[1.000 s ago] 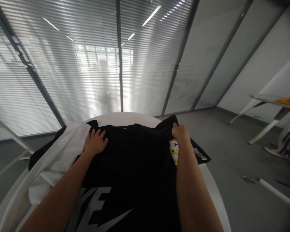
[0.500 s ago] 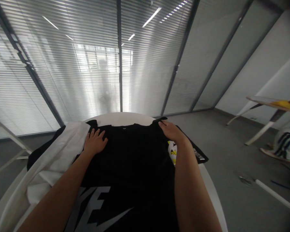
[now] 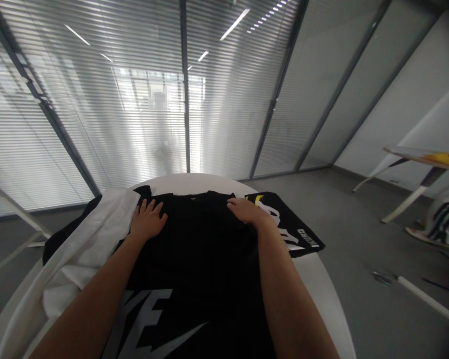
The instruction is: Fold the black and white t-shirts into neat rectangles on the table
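Observation:
A black T-shirt (image 3: pixel 202 249) with large grey lettering lies spread on a round white table (image 3: pixel 322 279). My left hand (image 3: pixel 147 219) rests flat on its far left part, fingers spread, beside a white garment (image 3: pixel 93 244). My right hand (image 3: pixel 247 210) lies palm down on the shirt's far right part, fingers stretched out toward the collar. Its right edge is folded inward under that hand. Another black garment (image 3: pixel 288 224) with white and yellow print lies just right of it.
Frosted glass walls with blinds stand behind the table. Grey floor stretches to the right, with a white pole (image 3: pixel 426 299) lying on it. A white-legged table (image 3: pixel 422 164) and a striped bundle (image 3: pixel 445 222) sit at the far right.
My right hand let go of the raised right side of the black shirt, moved left and flattened on it. The printed black garment beside it is now uncovered. My left hand stayed put.

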The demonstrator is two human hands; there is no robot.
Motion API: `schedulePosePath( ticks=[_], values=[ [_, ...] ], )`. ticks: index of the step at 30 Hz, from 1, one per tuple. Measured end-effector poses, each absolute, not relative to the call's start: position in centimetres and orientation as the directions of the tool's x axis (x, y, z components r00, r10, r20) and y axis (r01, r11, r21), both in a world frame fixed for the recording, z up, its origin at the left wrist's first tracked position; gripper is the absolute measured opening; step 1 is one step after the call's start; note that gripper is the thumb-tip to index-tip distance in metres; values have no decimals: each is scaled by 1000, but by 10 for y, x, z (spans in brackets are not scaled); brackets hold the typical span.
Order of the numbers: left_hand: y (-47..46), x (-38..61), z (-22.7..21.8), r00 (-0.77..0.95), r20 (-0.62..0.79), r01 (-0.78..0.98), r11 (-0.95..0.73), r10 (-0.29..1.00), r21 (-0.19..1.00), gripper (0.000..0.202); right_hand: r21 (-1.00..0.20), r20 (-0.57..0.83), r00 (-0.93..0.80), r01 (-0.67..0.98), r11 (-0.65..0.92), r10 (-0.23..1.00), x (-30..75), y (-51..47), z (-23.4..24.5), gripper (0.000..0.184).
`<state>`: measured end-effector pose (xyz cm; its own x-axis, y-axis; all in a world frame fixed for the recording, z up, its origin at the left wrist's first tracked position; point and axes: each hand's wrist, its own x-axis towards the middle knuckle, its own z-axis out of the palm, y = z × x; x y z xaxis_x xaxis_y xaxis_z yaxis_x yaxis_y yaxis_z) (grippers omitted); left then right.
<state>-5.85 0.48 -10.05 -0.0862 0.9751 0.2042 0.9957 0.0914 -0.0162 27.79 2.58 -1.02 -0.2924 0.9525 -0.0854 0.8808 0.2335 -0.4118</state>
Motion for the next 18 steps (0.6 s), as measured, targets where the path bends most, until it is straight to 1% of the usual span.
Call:
schedulePosePath(
  ticks=[2, 3, 5, 8, 11, 13, 18],
  values=[
    [5, -58, -100, -93, 195, 995, 97, 976, -11, 62, -397, -6, -291, 879, 265, 957, 269, 30, -17, 46],
    [5, -58, -100, -95, 191, 995, 99, 977, -9, 62, -397, 5, -275, 882, 254, 962, 264, 32, -23, 49],
    [5, -58, -100, -97, 188, 995, 100, 977, -8, 61, -383, -4, -213, 903, 195, 977, 253, 34, -39, 56],
    [6, -59, -100, -95, 188, 995, 99, 977, -10, 61, -329, -38, -113, 940, 95, 993, 242, 34, -68, 63],
    [6, -59, -100, -96, 185, 995, 100, 978, -13, 62, -259, -22, -119, 960, 109, 993, 238, 33, -91, 61],
    [6, -59, -101, -96, 185, 995, 100, 978, -14, 62, -236, 3, -142, 962, 139, 990, 238, 34, -99, 58],
    [6, -59, -100, -97, 191, 995, 100, 977, -9, 61, -265, 71, -177, 945, 190, 982, 239, 36, -95, 51]
  ],
)
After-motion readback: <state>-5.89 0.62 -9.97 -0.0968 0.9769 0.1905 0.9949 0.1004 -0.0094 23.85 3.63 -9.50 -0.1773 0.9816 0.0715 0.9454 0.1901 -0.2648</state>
